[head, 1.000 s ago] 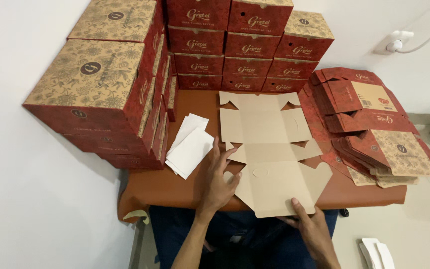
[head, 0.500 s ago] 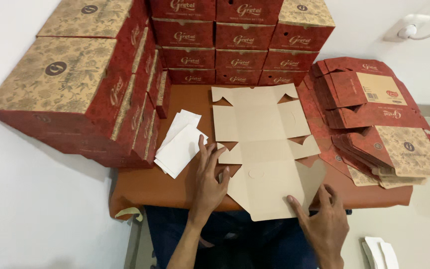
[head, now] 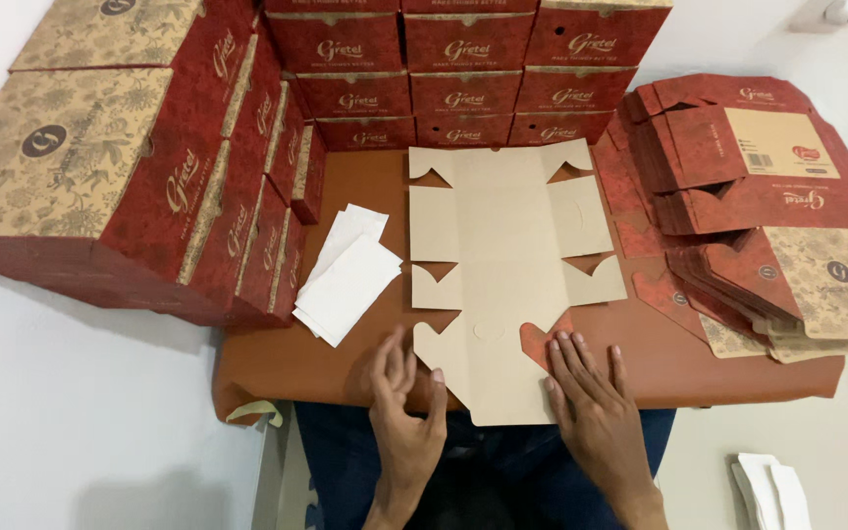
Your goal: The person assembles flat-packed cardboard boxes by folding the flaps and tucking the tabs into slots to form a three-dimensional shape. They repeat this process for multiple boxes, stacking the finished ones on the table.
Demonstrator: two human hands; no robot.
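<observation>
While flanked by red boxes (head: 463, 44) at twelve o'clock, flat brown carton blank (head: 503, 275), both hands' (head: 406, 407) (head: 596, 397) fingers open, pressed upon it.

Bench (head: 640, 378) front strip open beside flat carton blank (head: 503, 255), both hands (head: 406, 412) sit there. Left blocked by stacked red boxes (head: 139, 167) and white paper sheets (head: 345, 280). Back walled off by box row (head: 463, 69). Right crowded by flat blank pile (head: 768, 216).
</observation>
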